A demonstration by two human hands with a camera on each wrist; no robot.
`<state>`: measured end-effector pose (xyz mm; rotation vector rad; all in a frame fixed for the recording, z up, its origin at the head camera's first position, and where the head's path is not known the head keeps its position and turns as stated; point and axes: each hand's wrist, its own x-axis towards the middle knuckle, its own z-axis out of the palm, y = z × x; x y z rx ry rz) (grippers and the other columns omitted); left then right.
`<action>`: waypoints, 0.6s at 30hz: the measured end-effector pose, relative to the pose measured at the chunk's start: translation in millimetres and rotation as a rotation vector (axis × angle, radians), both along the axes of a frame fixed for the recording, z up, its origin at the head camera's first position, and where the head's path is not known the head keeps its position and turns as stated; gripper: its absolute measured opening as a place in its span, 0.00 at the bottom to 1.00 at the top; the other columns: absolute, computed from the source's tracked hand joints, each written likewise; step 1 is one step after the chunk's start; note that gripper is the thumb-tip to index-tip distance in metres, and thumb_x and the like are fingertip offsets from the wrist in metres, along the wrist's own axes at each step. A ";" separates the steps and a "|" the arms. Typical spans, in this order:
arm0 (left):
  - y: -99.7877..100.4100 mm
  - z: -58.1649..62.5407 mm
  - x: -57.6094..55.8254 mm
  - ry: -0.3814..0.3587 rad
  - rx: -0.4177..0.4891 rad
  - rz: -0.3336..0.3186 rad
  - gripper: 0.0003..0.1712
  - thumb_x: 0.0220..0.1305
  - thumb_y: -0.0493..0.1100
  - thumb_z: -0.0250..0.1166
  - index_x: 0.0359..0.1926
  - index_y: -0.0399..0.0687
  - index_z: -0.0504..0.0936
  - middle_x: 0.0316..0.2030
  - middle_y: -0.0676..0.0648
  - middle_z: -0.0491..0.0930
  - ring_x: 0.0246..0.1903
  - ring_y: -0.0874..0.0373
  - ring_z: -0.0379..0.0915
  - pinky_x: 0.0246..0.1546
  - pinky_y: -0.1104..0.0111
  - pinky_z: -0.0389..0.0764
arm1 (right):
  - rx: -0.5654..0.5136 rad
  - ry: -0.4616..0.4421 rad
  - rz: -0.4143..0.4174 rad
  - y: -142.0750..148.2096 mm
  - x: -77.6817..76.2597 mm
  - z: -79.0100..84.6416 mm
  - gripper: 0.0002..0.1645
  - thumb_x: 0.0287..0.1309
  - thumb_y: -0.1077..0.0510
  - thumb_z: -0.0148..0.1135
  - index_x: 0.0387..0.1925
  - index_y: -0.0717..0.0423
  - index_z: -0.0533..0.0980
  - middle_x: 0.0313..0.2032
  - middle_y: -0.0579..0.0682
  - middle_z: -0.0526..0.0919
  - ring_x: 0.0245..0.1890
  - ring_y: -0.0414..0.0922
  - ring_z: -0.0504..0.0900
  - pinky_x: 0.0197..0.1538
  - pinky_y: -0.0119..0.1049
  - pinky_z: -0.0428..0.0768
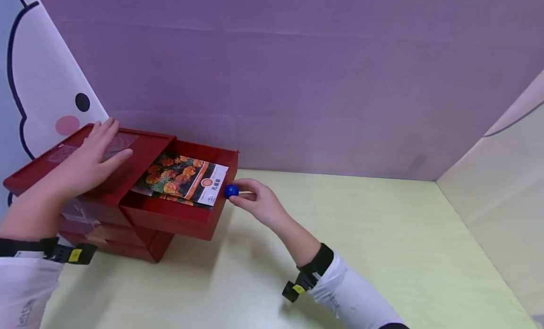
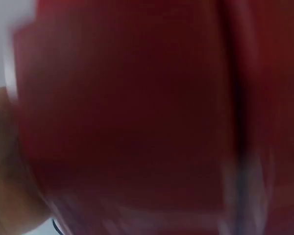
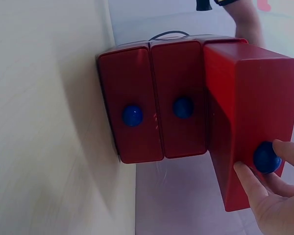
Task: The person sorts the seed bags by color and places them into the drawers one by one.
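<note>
A red drawer cabinet [image 1: 148, 149] has its top drawer [image 1: 170, 219] pulled out to the right. My right hand [image 1: 264, 206] pinches the round blue knob [image 1: 231, 191] on that drawer's front. Inside the drawer lie packets [image 1: 180, 180] printed with orange flowers. On the cabinet's top rests my left hand [image 1: 87, 166], fingers extended. The left wrist view is mostly a blurred red cabinet side [image 2: 122, 107], with part of the hand at its left edge. From the right wrist, the lower drawers [image 3: 130, 83] appear closed, each with a blue knob [image 3: 132, 115].
The cabinet stands on a pale yellow-green table [image 1: 361, 234]. Behind it rises a purple wall covering [image 1: 297, 83], with a white cartoon figure [image 1: 46, 79] on the left. A pale panel [image 1: 501, 178] borders the table on the right.
</note>
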<state>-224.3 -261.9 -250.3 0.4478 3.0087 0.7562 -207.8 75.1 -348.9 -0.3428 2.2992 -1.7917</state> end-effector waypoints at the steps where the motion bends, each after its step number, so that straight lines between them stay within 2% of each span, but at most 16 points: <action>1: -7.1 -2.5 -4.8 -0.015 -0.020 -0.004 0.47 0.72 0.55 0.48 0.75 0.44 0.28 0.74 0.35 0.21 0.71 0.38 0.09 0.58 0.25 0.37 | 0.001 -0.001 -0.002 0.1 0.0 0.0 0.26 0.62 0.56 0.63 0.62 0.50 0.72 0.59 0.54 0.76 0.55 0.50 0.81 0.56 0.43 0.81; 5: -27.7 -10.9 -19.6 -0.081 -0.070 0.003 0.48 0.71 0.59 0.48 0.75 0.46 0.28 0.73 0.32 0.21 0.71 0.32 0.13 0.55 0.22 0.42 | -0.002 -0.009 -0.005 1.7 -0.5 -0.5 0.26 0.62 0.55 0.63 0.62 0.49 0.72 0.59 0.53 0.76 0.55 0.49 0.81 0.55 0.43 0.81; 10: -31.0 -18.7 -31.4 -0.100 -0.103 -0.008 0.52 0.68 0.62 0.50 0.75 0.46 0.29 0.73 0.30 0.23 0.71 0.30 0.15 0.61 0.26 0.31 | -0.007 -0.013 -0.027 5.0 -1.3 -1.8 0.26 0.62 0.56 0.64 0.61 0.50 0.73 0.58 0.53 0.77 0.54 0.49 0.81 0.55 0.43 0.82; 12: -29.2 -20.2 -33.8 -0.094 -0.121 -0.016 0.52 0.68 0.63 0.50 0.75 0.46 0.29 0.73 0.29 0.25 0.70 0.31 0.13 0.62 0.29 0.23 | -0.013 -0.022 -0.047 4.7 -1.0 -2.3 0.26 0.61 0.56 0.64 0.61 0.49 0.73 0.58 0.53 0.78 0.54 0.49 0.82 0.55 0.43 0.82; 18: -31.6 -21.5 -32.4 -0.107 -0.194 -0.017 0.49 0.69 0.65 0.47 0.76 0.49 0.32 0.72 0.28 0.29 0.69 0.27 0.15 0.60 0.26 0.25 | -0.046 -0.033 -0.081 -3.1 0.5 -3.1 0.24 0.60 0.57 0.65 0.59 0.50 0.74 0.54 0.53 0.81 0.51 0.47 0.83 0.54 0.41 0.82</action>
